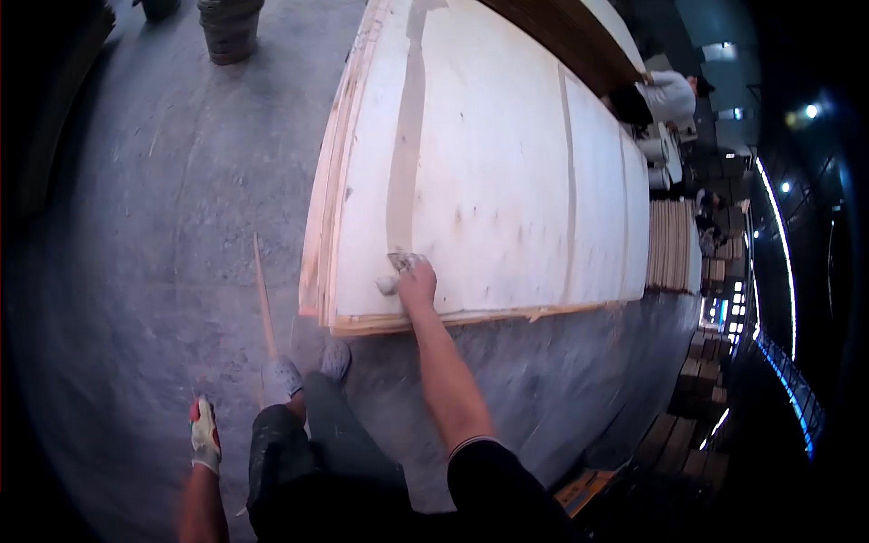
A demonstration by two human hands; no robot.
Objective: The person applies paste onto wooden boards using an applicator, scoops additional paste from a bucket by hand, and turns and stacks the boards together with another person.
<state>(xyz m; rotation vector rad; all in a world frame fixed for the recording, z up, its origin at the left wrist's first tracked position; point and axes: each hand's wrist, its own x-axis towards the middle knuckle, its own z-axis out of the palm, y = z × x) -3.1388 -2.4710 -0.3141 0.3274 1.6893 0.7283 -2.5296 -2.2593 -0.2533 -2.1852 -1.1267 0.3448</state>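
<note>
My right hand [417,282] is closed over the near end of a brownish strip [405,172] on a large pale wood sheet [489,181]. Small greyish-white and dark bits show at its fingertips, but what it grips is not clear. The sheet tops a stack with rough, layered edges. My left hand [205,434], in a pale glove with red patches, hangs low over the floor, away from the stack. Its fingers are small and blurred, so their pose is hard to read.
A thin wood strip [262,294] lies on the concrete floor near my feet. At the far left stands a dark bucket-like container [230,32]. A person [668,97] is beyond the stack, near a dark brown board [579,36]. More stacked sheets [672,244] stand to the right.
</note>
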